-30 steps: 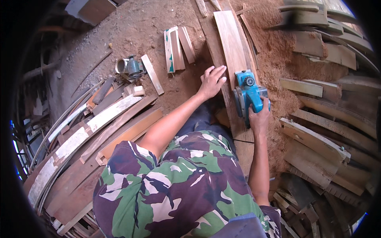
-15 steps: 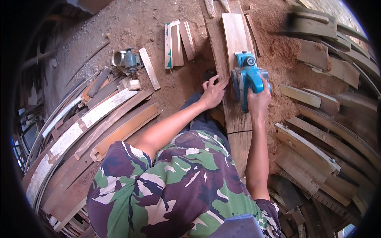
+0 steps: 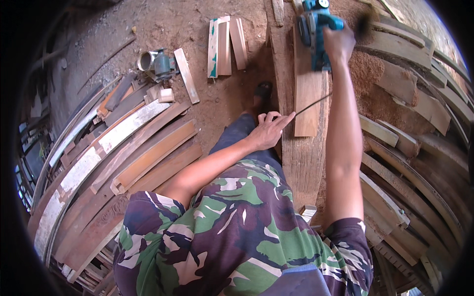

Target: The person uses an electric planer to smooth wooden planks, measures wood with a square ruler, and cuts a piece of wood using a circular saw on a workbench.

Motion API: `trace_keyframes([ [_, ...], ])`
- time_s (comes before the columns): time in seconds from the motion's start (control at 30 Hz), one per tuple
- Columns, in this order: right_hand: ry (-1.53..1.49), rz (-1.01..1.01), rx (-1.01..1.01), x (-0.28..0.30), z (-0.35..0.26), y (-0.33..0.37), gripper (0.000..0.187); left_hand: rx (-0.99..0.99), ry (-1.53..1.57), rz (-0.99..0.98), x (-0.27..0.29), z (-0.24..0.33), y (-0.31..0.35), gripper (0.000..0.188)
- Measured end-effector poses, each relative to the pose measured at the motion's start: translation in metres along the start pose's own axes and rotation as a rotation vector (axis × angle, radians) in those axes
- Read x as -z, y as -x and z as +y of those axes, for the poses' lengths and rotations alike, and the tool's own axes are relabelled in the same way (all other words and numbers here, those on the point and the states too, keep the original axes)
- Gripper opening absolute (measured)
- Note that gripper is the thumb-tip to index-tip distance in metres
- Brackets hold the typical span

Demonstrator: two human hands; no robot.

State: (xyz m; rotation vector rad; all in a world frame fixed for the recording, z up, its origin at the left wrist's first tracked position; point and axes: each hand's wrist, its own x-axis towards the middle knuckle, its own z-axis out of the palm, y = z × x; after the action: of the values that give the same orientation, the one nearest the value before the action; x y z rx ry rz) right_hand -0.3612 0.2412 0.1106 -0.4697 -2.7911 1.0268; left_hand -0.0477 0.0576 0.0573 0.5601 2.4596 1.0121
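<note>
My right hand (image 3: 339, 43) grips the rear handle of a blue electric hand planer (image 3: 312, 29), far up at the top of the view. The planer rests on the far part of a pale, narrow board (image 3: 307, 106). That board lies lengthwise on a longer, thick wooden plank (image 3: 302, 165). My left hand (image 3: 268, 132) is by the plank's left edge, fingers bent, with a black power cord (image 3: 312, 104) at its fingertips. The cord runs slantwise over the board toward my right forearm, which hides the rest of it.
Short wood pieces (image 3: 224, 48) lie on the dirt floor ahead to the left, near a greenish metal machine part (image 3: 162, 63). Stacked timber (image 3: 158, 153) fills the left side. Curved and straight boards (image 3: 402, 47) line the right, beside heaped sawdust (image 3: 365, 74).
My right hand has pushed the planer forward along the board. My left hand has come back slightly, and the cord now rises to its fingertips. The board's near end is uncovered.
</note>
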Motion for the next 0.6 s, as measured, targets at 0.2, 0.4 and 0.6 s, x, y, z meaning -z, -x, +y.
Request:
trace_keyframes([
  [0.2, -0.044, -0.019, 0.062, 0.004, 0.013, 0.005, 0.04, -0.009, 0.305, -0.339, 0.034, -0.014, -0.005, 0.064],
  [0.4, -0.152, -0.214, -0.056, 0.104, 0.064, 0.227, 0.053, 0.12, 0.275, 0.013, 0.031, -0.055, 0.008, 0.052],
  [0.6, -0.065, -0.204, -0.241, 0.153, 0.104, 0.401, 0.066, 0.21, 0.183, 0.112, 0.025, -0.079, 0.0, 0.048],
])
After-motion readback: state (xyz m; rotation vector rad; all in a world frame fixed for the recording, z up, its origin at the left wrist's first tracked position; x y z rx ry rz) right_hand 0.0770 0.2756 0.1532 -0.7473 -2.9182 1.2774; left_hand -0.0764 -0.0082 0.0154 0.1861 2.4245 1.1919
